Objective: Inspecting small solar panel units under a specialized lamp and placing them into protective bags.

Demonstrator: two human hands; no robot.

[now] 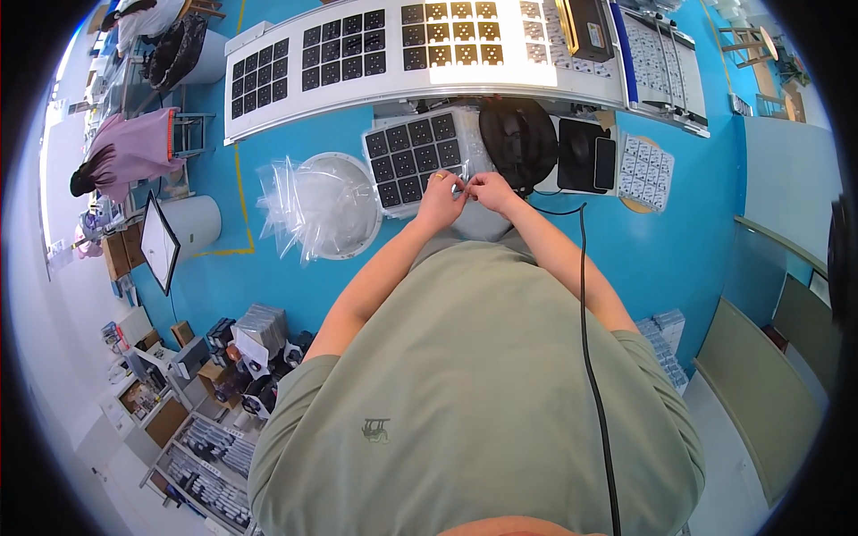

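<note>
My left hand (pixel 440 198) and my right hand (pixel 491 189) meet in front of my chest, fingertips pinched together on a small clear plastic bag (pixel 462 188); what is inside it is too small to tell. A ring shows on my left hand. Just beyond the hands lies a white tray of dark square parts (pixel 413 159) in rows. To the left, a heap of clear plastic bags (pixel 308 204) rests on a round white stool top (pixel 353 174).
A long white workbench (pixel 393 85) with more trays of dark squares curves across the top. A black round device (pixel 518 138) and a black pad (pixel 585 154) sit right of the tray. A person in pink (pixel 134 152) stands far left. Boxes clutter the lower left.
</note>
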